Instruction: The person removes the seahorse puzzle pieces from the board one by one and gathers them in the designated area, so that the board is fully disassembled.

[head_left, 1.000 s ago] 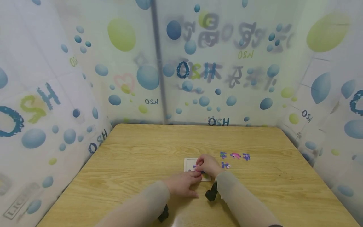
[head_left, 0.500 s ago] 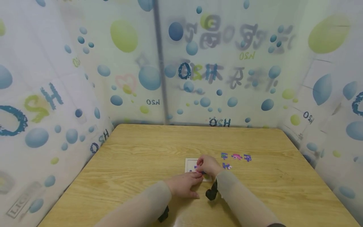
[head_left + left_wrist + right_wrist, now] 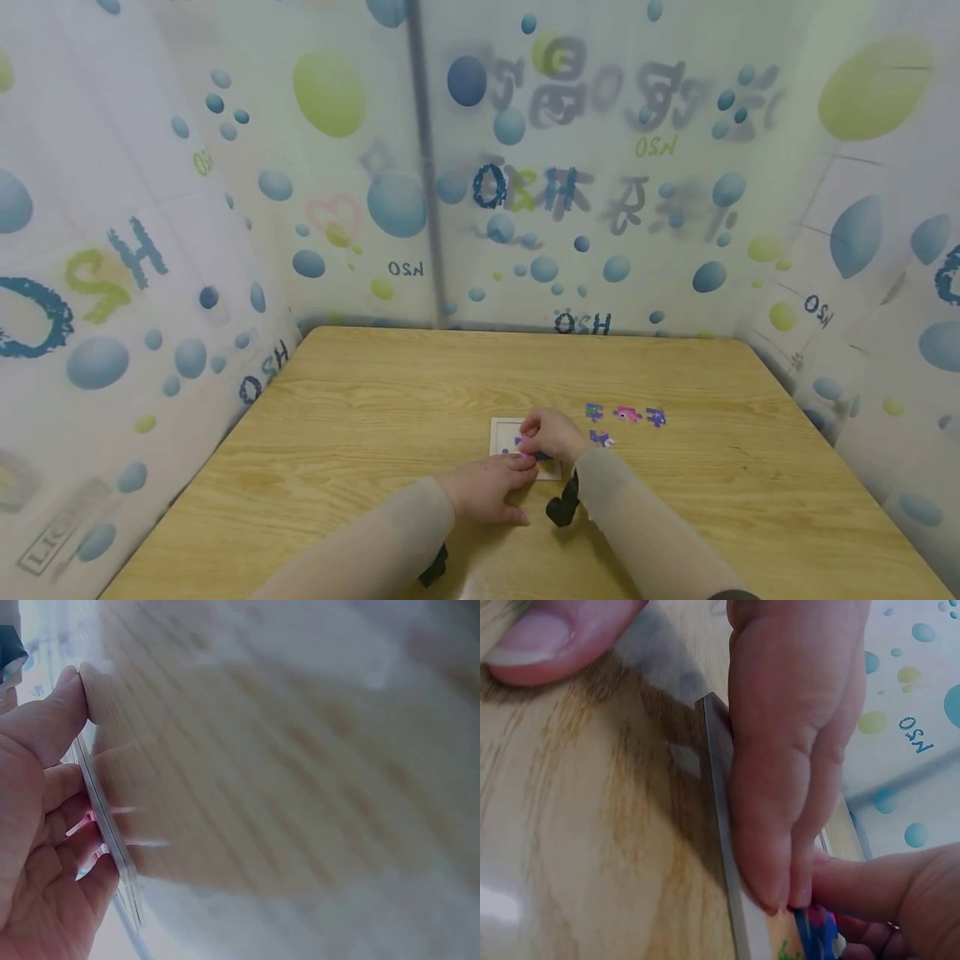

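A small white puzzle tray (image 3: 504, 425) lies on the table in front of me, partly covered by both hands. My left hand (image 3: 483, 490) rests its extended fingers on the tray's near side, the thumb spread onto the tabletop. Across the tray's right side reaches my right hand (image 3: 553, 435), its thumb and fingertips pinching a purple jigsaw piece (image 3: 519, 440) over the tray. In the right wrist view, the left fingers (image 3: 772, 765) press down beside coloured pieces (image 3: 814, 930), and the right hand (image 3: 907, 892) comes in at the lower right. The fingertips hide much of the held piece.
Loose jigsaw pieces lie right of the tray: a purple-green one (image 3: 594, 412), a pink one with an eye (image 3: 627, 414), a purple one (image 3: 656, 417), and a purple-white one (image 3: 602, 439) nearer. The wooden table (image 3: 375, 392) has patterned curtains (image 3: 360, 167) behind and at both sides.
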The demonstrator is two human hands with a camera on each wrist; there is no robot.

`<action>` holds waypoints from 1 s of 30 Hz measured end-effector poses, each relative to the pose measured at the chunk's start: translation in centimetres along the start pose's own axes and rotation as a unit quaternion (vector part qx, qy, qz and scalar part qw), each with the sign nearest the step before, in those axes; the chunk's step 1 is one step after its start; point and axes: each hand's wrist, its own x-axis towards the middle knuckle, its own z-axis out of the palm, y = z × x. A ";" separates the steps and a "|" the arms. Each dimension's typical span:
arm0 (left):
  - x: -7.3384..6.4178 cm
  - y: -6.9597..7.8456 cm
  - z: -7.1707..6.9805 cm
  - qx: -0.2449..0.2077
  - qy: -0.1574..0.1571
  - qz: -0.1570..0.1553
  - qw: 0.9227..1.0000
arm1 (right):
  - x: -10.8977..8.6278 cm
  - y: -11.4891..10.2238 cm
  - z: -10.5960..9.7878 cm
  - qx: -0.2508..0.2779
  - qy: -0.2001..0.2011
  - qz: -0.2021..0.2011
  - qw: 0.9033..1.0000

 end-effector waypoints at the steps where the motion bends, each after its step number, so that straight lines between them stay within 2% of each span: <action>1: 0.0 0.0 0.0 0.001 0.000 0.000 1.000 | 0.0 0.0 0.0 0.000 0.000 0.000 1.000; 9: 0.1 -0.1 0.3 0.013 0.002 0.003 1.000 | -0.1 -0.1 0.0 -0.004 0.002 0.005 1.000; 16: 0.0 0.0 0.1 0.013 0.003 0.005 1.000 | -0.1 0.0 0.0 0.012 0.002 0.003 1.000; 30: -0.2 0.2 -0.3 0.003 -0.004 0.004 1.000 | -0.2 -0.1 0.0 0.011 0.005 0.006 1.000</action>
